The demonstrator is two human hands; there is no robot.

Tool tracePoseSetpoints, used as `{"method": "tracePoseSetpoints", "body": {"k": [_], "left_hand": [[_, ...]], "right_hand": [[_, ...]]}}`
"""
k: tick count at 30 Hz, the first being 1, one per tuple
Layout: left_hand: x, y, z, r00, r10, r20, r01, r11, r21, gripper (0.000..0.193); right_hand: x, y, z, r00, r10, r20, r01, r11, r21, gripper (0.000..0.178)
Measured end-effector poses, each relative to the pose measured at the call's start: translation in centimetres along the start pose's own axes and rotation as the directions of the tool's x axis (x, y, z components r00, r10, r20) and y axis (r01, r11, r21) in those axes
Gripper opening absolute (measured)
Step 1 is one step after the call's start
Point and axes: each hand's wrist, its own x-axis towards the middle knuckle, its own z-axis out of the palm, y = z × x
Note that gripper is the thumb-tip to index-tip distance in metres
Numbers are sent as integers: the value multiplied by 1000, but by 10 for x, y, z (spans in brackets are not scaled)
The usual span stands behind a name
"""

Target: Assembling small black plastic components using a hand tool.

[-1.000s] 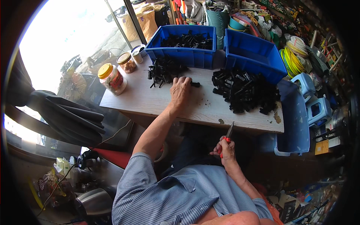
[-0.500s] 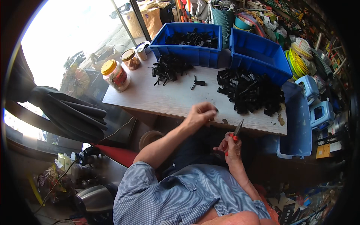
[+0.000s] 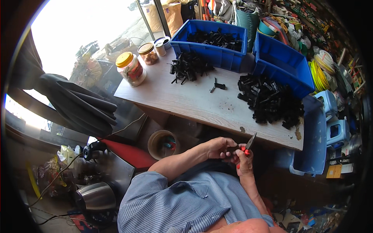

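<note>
My right hand [image 3: 245, 163] is closed around the red handles of a hand tool [image 3: 251, 143] with a pointed grey metal tip, scissors or pliers; the tip points up and away from me. Close beside it, my left hand [image 3: 220, 148] has its fingers drawn together against the right fingers. Between its fingertips a small dark piece [image 3: 232, 148] shows, mostly hidden. Both hands are in front of the table's near edge, above my lap. On the white table [image 3: 186, 97], a single black plastic part [image 3: 218, 86] lies between a smaller pile [image 3: 188, 66] and a larger pile [image 3: 270, 99] of black parts.
One blue crate [image 3: 210, 54] at the back holds black parts; another blue crate [image 3: 285, 64] stands to its right. Lidded jars [image 3: 132, 72] line the table's left end. Below are a round bin [image 3: 153, 145] at left and a pale blue tub [image 3: 309, 143] at right.
My left hand has come back from the table's edge to meet my right hand at the tool. The view has shifted, so the table appears farther right.
</note>
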Motion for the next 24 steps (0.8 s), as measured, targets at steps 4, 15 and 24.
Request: {"method": "tracePoseSetpoints", "body": {"k": [4, 15, 24], "left_hand": [[0, -4, -1, 1000, -27, 14, 27, 999, 31, 16], [-8, -33, 3, 914, 403, -53, -399, 914, 76, 59], [-13, -26, 10, 854, 505, -120, -405, 793, 456, 62]], "right_hand": [[2, 10, -11, 1000, 6, 26, -5, 999, -40, 24], [10, 12, -2, 999, -23, -22, 21, 998, -52, 26], [4, 7, 3, 999, -15, 30, 18, 997, -76, 31]]}}
